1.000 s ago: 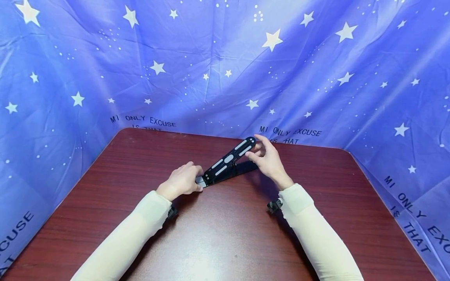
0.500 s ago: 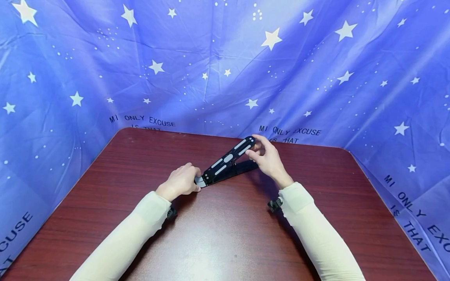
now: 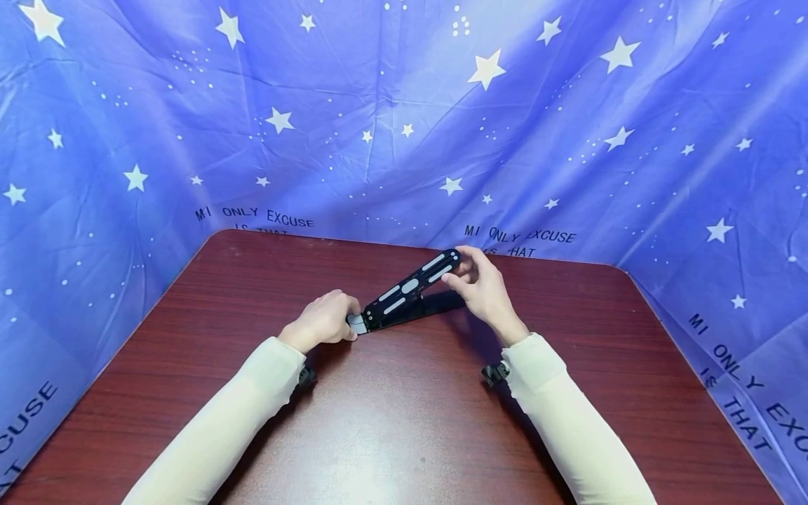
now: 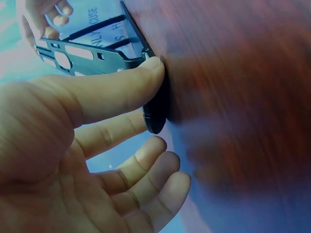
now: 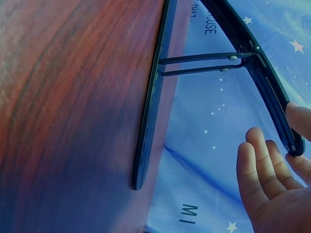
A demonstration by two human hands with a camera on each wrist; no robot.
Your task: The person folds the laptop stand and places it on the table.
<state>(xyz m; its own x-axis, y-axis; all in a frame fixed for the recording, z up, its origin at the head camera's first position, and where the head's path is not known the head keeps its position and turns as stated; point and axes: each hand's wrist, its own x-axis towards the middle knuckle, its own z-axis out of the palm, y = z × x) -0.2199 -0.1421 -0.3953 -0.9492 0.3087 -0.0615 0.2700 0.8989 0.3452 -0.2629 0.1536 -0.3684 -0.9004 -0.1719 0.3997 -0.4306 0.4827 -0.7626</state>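
A black folding laptop stand [image 3: 411, 285] with grey pads lies at the middle of the table, its upper plate tilted up from the lower one. At the hinge end, my left hand [image 3: 320, 320] pinches a grey-padded part between thumb and index finger, the other fingers loosely bent in the left wrist view. My right hand [image 3: 484, 287] holds the raised tip of the upper plate by thumb and finger. Two thin struts [image 5: 204, 58] span the gap between the plates in the right wrist view. The lower plate [image 5: 149, 107] rests on the table; its far end is hidden behind my right hand in the head view.
The dark red wooden table [image 3: 391, 421] reaches a rounded far edge. Behind and beside it hangs a blue curtain [image 3: 353, 84] with white stars and printed lettering. Small black devices [image 3: 495, 374] sit under both cuffs.
My left hand and the hinge end have shifted slightly left. The raised tip in my right hand sits slightly lower than half a second ago. Both holds are kept.
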